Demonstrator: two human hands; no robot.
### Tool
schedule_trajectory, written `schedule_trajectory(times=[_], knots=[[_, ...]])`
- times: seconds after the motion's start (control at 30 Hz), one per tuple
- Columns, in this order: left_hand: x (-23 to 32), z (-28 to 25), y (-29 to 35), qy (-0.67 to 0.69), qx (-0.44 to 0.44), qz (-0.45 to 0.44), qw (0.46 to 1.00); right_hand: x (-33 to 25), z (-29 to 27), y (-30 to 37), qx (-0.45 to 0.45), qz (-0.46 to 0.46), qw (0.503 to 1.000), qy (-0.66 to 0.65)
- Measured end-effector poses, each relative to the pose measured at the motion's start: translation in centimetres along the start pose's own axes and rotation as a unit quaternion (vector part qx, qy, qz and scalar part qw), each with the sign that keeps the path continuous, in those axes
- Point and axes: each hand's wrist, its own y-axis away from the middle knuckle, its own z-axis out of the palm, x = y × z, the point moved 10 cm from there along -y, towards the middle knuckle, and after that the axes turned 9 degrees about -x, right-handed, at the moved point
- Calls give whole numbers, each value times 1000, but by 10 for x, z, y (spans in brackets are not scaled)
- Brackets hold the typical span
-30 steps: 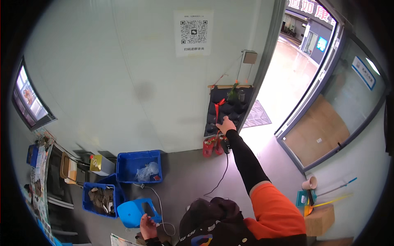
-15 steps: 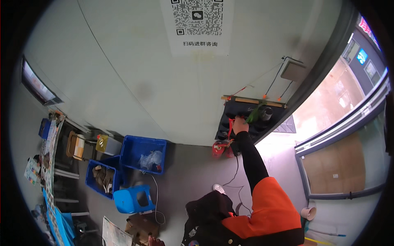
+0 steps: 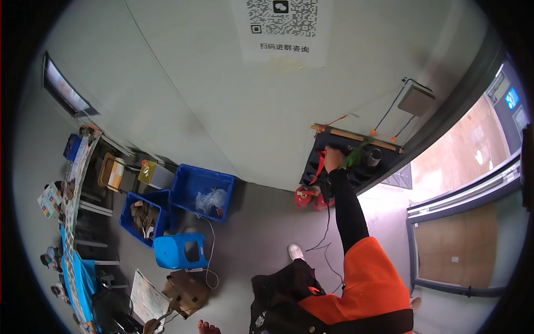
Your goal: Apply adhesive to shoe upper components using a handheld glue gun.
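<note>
My right arm, in an orange and black sleeve, reaches forward to a black pocketed organizer (image 3: 342, 142) hanging against the wall. My right hand (image 3: 333, 158) is at its left part with fingers curled; their tips are hidden. A red strap (image 3: 320, 167) hangs right beside those fingers; whether they pinch it I cannot make out. Just right of the hand, a green leafy thing (image 3: 354, 156) and a dark cylinder (image 3: 372, 157) sit at the organizer. Only the fingers of my left hand (image 3: 208, 327) show at the lower edge, seemingly stretched out and holding nothing.
Red fire extinguishers (image 3: 303, 197) stand below the organizer, near a trailing cable (image 3: 328, 222). To the left are blue bins (image 3: 177, 192), a blue stool (image 3: 167, 251) and a cardboard box (image 3: 186, 292). A glass door (image 3: 456, 245) stands at the right, beside a bright doorway.
The view has shifted slightly. My right hand stays at the organizer; the red strap, earlier stretching lower toward the extinguishers, now hangs shorter beside the fingers.
</note>
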Motion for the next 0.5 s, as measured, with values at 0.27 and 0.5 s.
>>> schedule_trajectory(times=[0.27, 0.5], knots=[[-22, -37, 32, 72, 8, 37, 997, -118, -102, 179, 184, -170, 915, -316], [40, 15, 93, -124, 58, 142, 980, -306, -130, 393, 60, -458, 779, -425]])
